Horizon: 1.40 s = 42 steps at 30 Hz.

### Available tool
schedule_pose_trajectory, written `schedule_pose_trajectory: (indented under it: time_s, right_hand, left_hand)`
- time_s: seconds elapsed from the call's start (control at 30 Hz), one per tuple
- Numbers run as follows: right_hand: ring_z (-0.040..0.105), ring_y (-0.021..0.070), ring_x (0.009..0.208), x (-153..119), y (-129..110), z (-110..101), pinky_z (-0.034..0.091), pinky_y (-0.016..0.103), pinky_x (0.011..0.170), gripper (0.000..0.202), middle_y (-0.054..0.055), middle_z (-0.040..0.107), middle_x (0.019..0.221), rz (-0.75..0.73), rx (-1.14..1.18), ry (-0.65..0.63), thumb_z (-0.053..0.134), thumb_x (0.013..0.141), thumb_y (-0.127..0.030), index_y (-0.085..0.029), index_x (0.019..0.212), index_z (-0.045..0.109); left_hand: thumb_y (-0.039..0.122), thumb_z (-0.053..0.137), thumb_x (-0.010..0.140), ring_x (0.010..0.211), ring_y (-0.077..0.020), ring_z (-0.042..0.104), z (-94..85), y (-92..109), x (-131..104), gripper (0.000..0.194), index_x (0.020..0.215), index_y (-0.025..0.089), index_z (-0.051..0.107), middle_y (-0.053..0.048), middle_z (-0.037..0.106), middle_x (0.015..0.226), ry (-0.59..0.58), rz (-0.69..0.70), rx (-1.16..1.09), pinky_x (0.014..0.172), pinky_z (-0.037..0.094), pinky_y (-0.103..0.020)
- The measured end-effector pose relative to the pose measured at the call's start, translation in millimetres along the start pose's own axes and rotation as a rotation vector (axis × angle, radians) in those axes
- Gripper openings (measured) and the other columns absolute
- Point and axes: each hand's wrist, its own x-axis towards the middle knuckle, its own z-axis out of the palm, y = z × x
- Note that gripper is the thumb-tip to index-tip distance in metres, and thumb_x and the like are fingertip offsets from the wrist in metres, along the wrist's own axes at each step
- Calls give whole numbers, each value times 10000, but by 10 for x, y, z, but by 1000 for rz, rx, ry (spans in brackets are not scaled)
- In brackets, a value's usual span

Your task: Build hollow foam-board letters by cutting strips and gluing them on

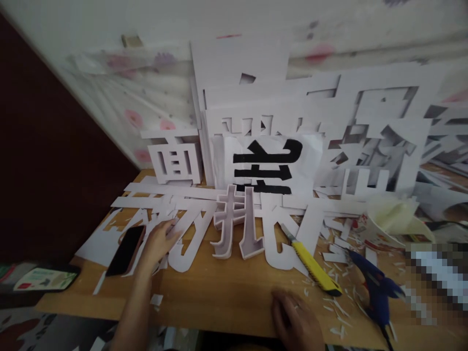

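My left hand [159, 241] reaches over white foam-board scraps, just right of a black phone [126, 249]. Its fingers are stretched out and slightly apart, and I see nothing held in them. At the table's front edge rests my right hand [297, 319], its fingers curled in, with nothing visible inside. Between and beyond the hands sits a hollow white character [234, 222] built from upright strips. Right of it, a yellow utility knife [316, 268] lies with its blade out on a cut white sheet [278, 239]. A blue glue gun [376, 282] lies farther right.
Cut-out boards [248, 102] lean on the wall, with a paper [270, 165] bearing a black character in front. A white character block [175, 163] stands at the left. A paper tub [393, 224] and scattered offcuts [338, 253] occupy the right side. Part of the right edge is pixelated.
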Motion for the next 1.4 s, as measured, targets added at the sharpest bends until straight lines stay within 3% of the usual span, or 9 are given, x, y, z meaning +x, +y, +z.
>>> schedule_pose_trajectory:
  time_s: [0.17, 0.37, 0.57, 0.8, 0.9, 1.0, 1.13, 1.2, 1.4]
  right_hand:
    - [707, 191, 681, 21, -18, -16, 564, 298, 666, 177, 41, 732, 781, -1, 18, -1, 427, 989, -190, -203, 1007, 602]
    - [709, 195, 683, 10, -3, -16, 553, 299, 641, 190, 40, 727, 772, 4, 21, -22, 413, 1001, -206, -205, 999, 602]
    - [711, 193, 678, -33, 34, 27, 557, 294, 649, 192, 44, 736, 787, 6, 35, -6, 427, 1008, -231, -207, 1001, 617]
    - [719, 197, 696, -31, 20, 12, 564, 293, 654, 191, 53, 746, 801, 7, 22, -8, 439, 996, -217, -204, 1010, 629]
    - [717, 191, 702, -6, -5, -8, 562, 288, 655, 188, 47, 742, 799, 10, 10, -12, 428, 988, -191, -202, 1022, 613]
    - [713, 192, 702, 5, -33, -20, 558, 293, 661, 181, 39, 739, 808, 27, 14, -27, 434, 968, -161, -207, 1025, 600]
    - [709, 202, 718, -14, -54, -19, 555, 312, 684, 194, 33, 733, 814, 62, 26, -47, 444, 938, -124, -214, 1034, 587]
    - [709, 212, 745, -18, -60, -20, 553, 322, 698, 200, 39, 734, 836, 76, 28, -52, 454, 924, -118, -217, 1039, 585]
    - [677, 200, 702, 16, -106, -38, 532, 312, 670, 195, 28, 706, 793, 107, 53, -57, 461, 903, -93, -222, 1006, 565]
  left_hand:
    - [365, 611, 700, 1163, -325, 644, 161, 82, -12, 465, 1127, 191, 679, -126, 716, 1212, -1, -22, -14, 1047, 468, -462]
    - [410, 404, 865, 1069, -302, 693, -9, -1, 26, 419, 1086, 196, 690, -128, 759, 1099, 88, -96, -46, 957, 521, -424]
    - [468, 399, 877, 1041, -286, 689, -72, -34, 15, 414, 1035, 201, 673, -113, 751, 1105, 211, -140, -93, 937, 534, -399]
    - [350, 358, 925, 1121, -251, 645, 30, 18, 214, 423, 1274, 198, 542, -125, 685, 1190, 348, -179, -147, 982, 512, -401]
    - [333, 471, 873, 1238, -308, 571, 101, 180, 296, 517, 1354, 145, 477, -175, 622, 1269, 374, -169, -137, 1057, 450, -498]
    - [419, 586, 819, 1327, -370, 481, 252, 496, 175, 583, 1322, 136, 511, -198, 581, 1326, 345, -94, -136, 1118, 356, -585]
    - [490, 640, 816, 1388, -347, 434, 566, 1015, -279, 745, 1453, 215, 368, -163, 487, 1460, 49, 97, -227, 1119, 377, -564]
    - [477, 693, 780, 1428, -362, 379, 710, 1214, -497, 884, 1509, 234, 256, -179, 392, 1531, -34, 127, -254, 1123, 371, -578]
    - [413, 711, 794, 1484, -358, 276, 818, 1362, -674, 970, 1543, 253, 115, -199, 251, 1599, -53, 185, -301, 1159, 332, -569]
